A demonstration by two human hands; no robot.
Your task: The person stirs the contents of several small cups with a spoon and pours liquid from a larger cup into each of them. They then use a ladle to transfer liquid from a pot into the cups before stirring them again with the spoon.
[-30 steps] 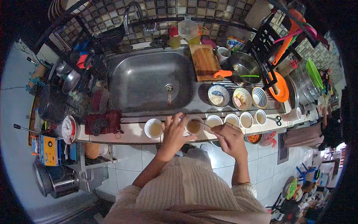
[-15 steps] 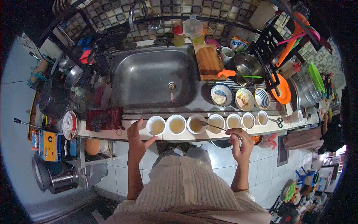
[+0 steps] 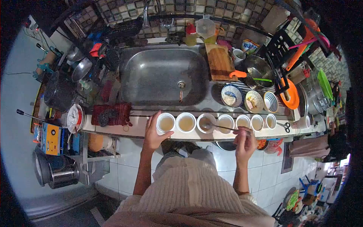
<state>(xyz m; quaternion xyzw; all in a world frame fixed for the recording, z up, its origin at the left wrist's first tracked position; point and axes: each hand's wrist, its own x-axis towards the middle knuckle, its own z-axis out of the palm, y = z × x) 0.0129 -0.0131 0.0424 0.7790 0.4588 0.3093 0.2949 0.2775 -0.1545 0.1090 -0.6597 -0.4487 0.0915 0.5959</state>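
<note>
One jerk could spill the frame's centre-left cup (image 3: 165,123) your left hand (image 3: 153,137) clasps; your right hand (image 3: 244,142) pinches a spoon (image 3: 224,128).

White cups (image 3: 186,123), blue-striped bowl (image 3: 271,102)

Spoon (image 3: 223,128): handle partly concealed by the right hand (image 3: 245,142); bowl blurred at the third cup from the left (image 3: 198,123), outline not determinable. Leftmost cup (image 3: 174,121): left side partly obscured by the left hand (image 3: 154,135). Orange food (image 3: 262,144): partly hidden beneath the surface (image 3: 139,125). Faucet (image 3: 146,16): cut off by the top edge. Distant items, lower right: too small to identify.
</note>
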